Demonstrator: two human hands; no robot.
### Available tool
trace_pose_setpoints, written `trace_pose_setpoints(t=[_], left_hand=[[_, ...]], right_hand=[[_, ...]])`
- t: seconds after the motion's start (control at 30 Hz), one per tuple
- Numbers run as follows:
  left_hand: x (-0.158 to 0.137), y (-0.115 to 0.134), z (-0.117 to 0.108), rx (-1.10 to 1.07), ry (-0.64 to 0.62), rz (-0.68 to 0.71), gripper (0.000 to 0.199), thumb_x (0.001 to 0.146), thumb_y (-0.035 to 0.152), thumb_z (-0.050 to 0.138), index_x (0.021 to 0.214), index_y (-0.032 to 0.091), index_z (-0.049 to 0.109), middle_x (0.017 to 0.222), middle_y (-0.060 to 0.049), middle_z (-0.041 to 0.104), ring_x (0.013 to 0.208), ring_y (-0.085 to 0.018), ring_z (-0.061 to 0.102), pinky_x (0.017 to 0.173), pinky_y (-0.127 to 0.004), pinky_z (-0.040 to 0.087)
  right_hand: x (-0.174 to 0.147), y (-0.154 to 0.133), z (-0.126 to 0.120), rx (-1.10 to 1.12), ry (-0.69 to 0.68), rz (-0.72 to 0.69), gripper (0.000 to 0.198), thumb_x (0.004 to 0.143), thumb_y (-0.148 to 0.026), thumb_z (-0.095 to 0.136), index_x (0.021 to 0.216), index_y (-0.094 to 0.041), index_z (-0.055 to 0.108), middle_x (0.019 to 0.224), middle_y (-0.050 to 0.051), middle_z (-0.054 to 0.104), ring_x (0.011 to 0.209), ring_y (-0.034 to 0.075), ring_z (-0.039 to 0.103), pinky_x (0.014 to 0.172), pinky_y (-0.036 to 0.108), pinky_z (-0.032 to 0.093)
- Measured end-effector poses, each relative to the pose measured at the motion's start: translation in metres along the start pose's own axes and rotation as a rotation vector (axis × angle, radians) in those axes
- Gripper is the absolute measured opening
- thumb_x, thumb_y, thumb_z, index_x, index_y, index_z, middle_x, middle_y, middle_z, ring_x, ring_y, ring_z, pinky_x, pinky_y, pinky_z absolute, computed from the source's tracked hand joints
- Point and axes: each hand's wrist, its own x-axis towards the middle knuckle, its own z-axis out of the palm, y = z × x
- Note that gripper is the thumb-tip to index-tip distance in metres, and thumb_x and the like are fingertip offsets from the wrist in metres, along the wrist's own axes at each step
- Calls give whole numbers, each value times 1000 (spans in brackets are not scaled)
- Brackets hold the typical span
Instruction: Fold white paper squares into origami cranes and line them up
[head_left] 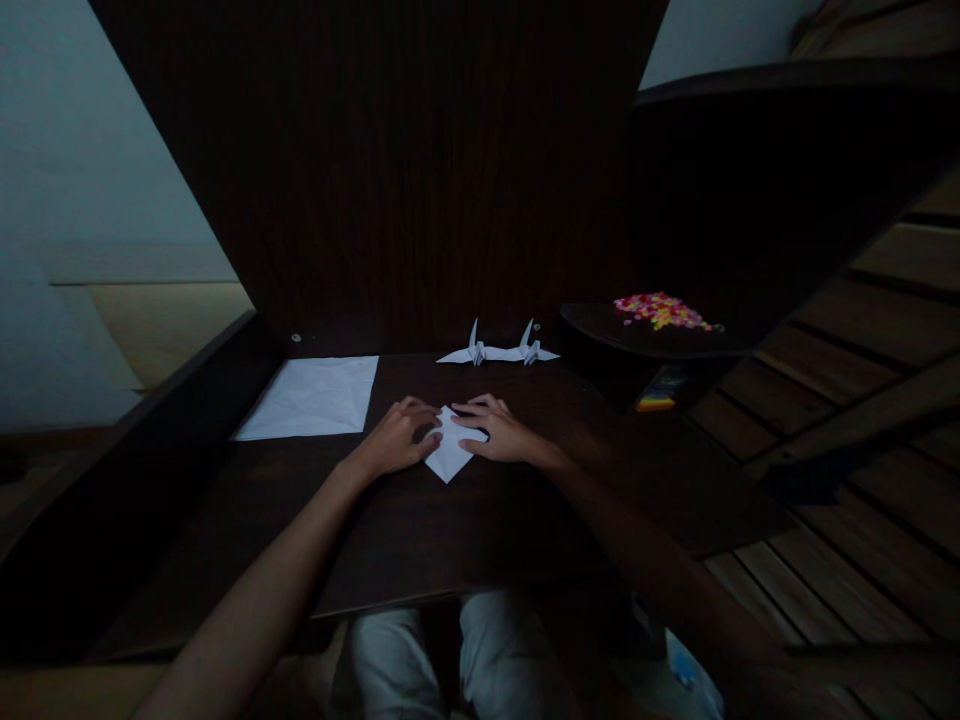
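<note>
A small white folded paper (448, 462) lies on the dark desk in front of me, shaped like a diamond with one corner toward me. My left hand (401, 435) grips its left side, thumb on the surface and fingers curled at the upper left edge. From the right, my right hand (499, 430) holds the opposite side, its thumb on the paper and its fingers along the upper right edge. Behind it stand two white folded paper cranes (502, 353), seemingly touching at their wings. A stack of white paper sheets (311, 397) rests to the left.
On a small corner shelf (589, 322) at the right lies a heap of pink, red and yellow small pieces (664, 311). Under that shelf is a colourful object (660, 390) I cannot make out. The dark desk (405, 560) has a raised left side panel and a tall back board.
</note>
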Motion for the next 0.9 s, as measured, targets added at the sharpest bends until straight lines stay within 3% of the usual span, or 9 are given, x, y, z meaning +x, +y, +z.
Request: trace_pose_setpoints(t=[0.17,0.47,0.9], left_hand=[[-1,0,2,30,-55,19,44,87,48,49,118,18,62,129,-10,58,119,-28,47,99,-48,37],[-2,-1,3,14,-79,-29,38,89,38,46,119,20,58,135,-9,54,126,-28,42,102,-49,34],[-2,3,9,2,-160,-133,51,86,49,48,125,17,48,146,-11,40,135,-31,30,108,-50,27]], right_hand=[[-1,5,-7,35,4,-22,49,79,-36,63,127,-27,56,141,7,47,124,30,36,100,54,27],[-5,8,-17,77,63,-66,55,68,-17,66,122,-22,60,118,9,63,112,25,47,95,45,32],[-4,9,-12,74,105,-103,33,73,-20,66,106,-19,68,115,7,65,106,24,50,92,43,37]])
